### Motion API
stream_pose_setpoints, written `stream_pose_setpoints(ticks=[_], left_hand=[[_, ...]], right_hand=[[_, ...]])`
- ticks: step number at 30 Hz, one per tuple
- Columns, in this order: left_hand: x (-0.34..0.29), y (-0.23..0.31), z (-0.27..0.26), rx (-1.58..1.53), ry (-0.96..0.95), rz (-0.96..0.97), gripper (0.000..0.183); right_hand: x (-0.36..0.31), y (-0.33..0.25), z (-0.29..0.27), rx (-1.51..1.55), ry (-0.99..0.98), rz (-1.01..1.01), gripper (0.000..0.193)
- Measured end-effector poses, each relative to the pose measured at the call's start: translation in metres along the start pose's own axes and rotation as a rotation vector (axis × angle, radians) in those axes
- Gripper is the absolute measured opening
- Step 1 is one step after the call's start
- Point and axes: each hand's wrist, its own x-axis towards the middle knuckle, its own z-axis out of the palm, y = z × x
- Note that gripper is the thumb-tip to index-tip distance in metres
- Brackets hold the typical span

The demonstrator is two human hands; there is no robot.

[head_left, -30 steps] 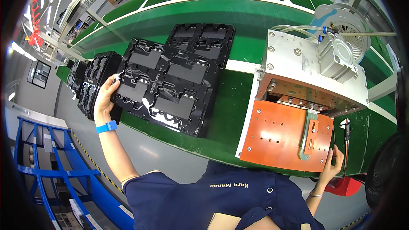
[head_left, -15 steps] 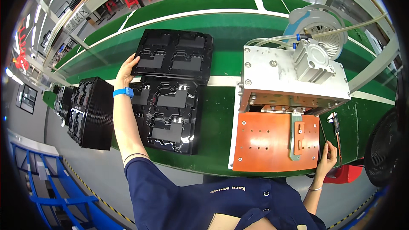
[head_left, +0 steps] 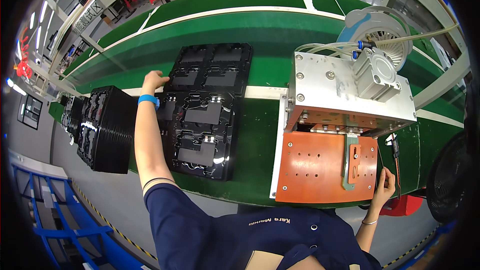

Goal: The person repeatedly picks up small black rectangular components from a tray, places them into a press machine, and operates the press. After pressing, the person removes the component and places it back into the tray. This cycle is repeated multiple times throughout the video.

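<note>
My left hand (head_left: 156,80) is at the left edge of the far black plastic tray (head_left: 210,67), fingers partly extended and apart, not gripping it. That tray has moulded pockets with flat dark grey pieces in them. It lies flat just beyond a nearer black tray (head_left: 202,137) with similar pieces, their edges meeting or slightly overlapping. My right hand (head_left: 384,185) rests by the right edge of an orange plate (head_left: 315,170), fingers closed on a thin dark rod (head_left: 381,157) whose kind is unclear. A green strip (head_left: 347,170) lies on the orange plate beside a slotted orange block (head_left: 354,162).
A metal press fixture (head_left: 330,77) with air tubes stands behind the orange plate. A caliper (head_left: 394,149) lies to its right, near a black fan (head_left: 449,175). A white fan (head_left: 382,35) is behind. Tall stacks of black trays (head_left: 112,130) stand at left.
My left hand has lowered the far tray onto the green surface and let go of its left edge. The right hand stays in place with the rod.
</note>
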Motion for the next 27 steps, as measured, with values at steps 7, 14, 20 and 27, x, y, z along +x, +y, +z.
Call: stream_pose_setpoints(ticks=[7,14,20,27], left_hand=[[-0.138,0.058,-0.055,-0.083,0.339,0.458,0.04],[-0.163,0.031,-0.039,-0.04,0.368,0.614,0.033],[-0.163,0.029,-0.055,-0.189,0.528,0.573,0.034],[-0.32,0.208,-0.055,-0.596,0.243,0.635,0.042]], right_hand=[[0.0,0.002,-0.003,-0.013,0.014,-0.007,0.017],[0.004,0.005,-0.002,0.013,-0.01,-0.036,0.018],[0.007,-0.006,-0.014,0.02,0.033,0.041,0.018],[0.02,-0.11,-0.009,0.122,-0.084,-0.161,0.005]])
